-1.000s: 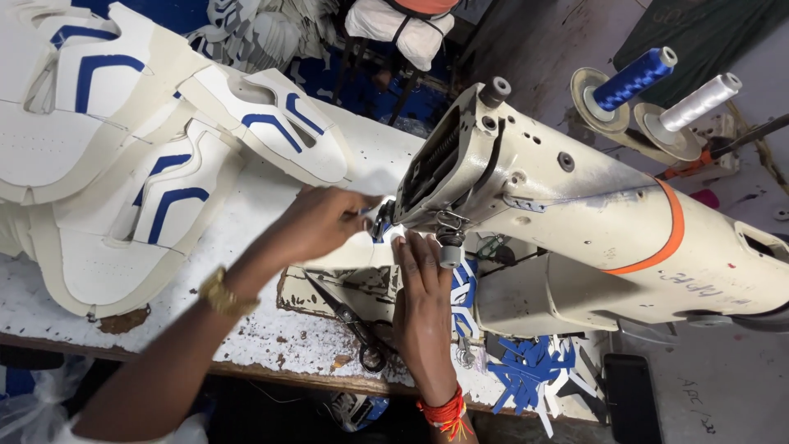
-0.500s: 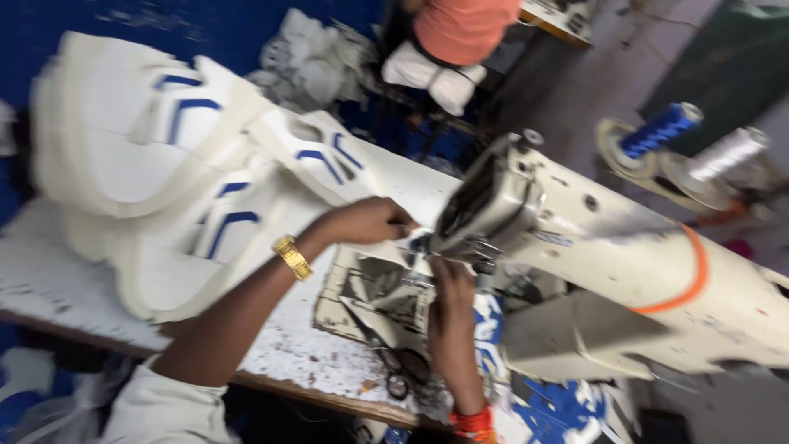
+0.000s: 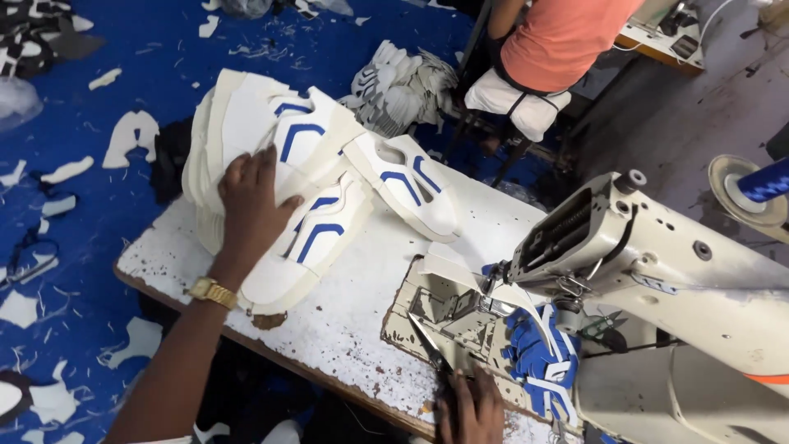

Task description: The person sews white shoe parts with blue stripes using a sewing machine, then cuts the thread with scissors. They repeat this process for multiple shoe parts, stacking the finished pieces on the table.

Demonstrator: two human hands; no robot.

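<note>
Worn white desk (image 3: 362,304), chipped edge.
On it: stack of white-and-blue shoe uppers (image 3: 304,189), cream sewing machine (image 3: 657,271), scissors (image 3: 431,349).

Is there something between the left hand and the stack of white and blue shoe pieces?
No. The left hand already lies flat on top of the stack of white and blue shoe pieces; nothing visible separates them.

A cream sewing machine (image 3: 682,271), a blue thread spool (image 3: 763,182) and white scraps (image 3: 66,170) on the blue floor (image 3: 123,74).
</note>
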